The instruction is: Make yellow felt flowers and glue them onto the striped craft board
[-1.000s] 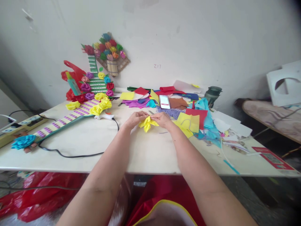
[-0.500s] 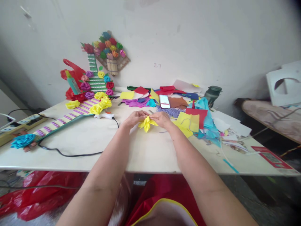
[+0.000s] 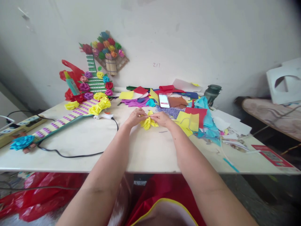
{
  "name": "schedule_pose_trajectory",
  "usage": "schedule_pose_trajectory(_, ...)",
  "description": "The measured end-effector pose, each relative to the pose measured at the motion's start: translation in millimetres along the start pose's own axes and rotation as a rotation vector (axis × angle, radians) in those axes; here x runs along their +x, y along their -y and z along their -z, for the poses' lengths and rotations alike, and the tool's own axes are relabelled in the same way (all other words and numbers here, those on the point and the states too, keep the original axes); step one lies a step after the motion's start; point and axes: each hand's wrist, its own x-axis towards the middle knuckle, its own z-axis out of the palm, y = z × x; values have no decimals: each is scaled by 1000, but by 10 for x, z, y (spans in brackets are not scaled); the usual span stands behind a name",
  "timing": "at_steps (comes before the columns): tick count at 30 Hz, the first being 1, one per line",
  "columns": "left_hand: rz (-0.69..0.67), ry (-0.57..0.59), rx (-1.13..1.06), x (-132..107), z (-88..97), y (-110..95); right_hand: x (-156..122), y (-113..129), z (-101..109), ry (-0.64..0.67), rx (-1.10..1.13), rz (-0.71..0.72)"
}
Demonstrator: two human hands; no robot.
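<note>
A yellow paper flower [image 3: 148,123] is held just above the white table between my two hands, its petals spread out. My left hand [image 3: 137,117] pinches it from the left with closed fingertips. From the right, my right hand [image 3: 162,119] grips it in the same way. Right of my right hand lie yellow paper sheets [image 3: 188,121] with a thin cord over them. A heap of lilac string [image 3: 169,112] sits just behind that hand.
A white glue gun [image 3: 103,116] with a black cord lies left of my hands. A flower-trimmed guitar-shaped piece [image 3: 68,116] stretches across the left. Behind are coloured paper sheets, a phone [image 3: 164,100] and a dark bottle [image 3: 212,94]; a power strip [image 3: 23,125] is far left.
The yellow flower's petals have opened out, and some now show above my fingers as well as below. Both hands have stayed in nearly the same place, still pinching it.
</note>
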Motion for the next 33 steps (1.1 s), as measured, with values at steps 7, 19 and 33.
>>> schedule_pose_trajectory(7,20,-15,100,14,5,43,5,-11,-10,-45,-34,18)
schedule_pose_trajectory(19,340,151,-153,-49,5,25,-10,41,-10,-27,-85,-18)
schedule_pose_trajectory(33,406,264,-367,-76,12,114,11,32,-39,-39,-111,25)
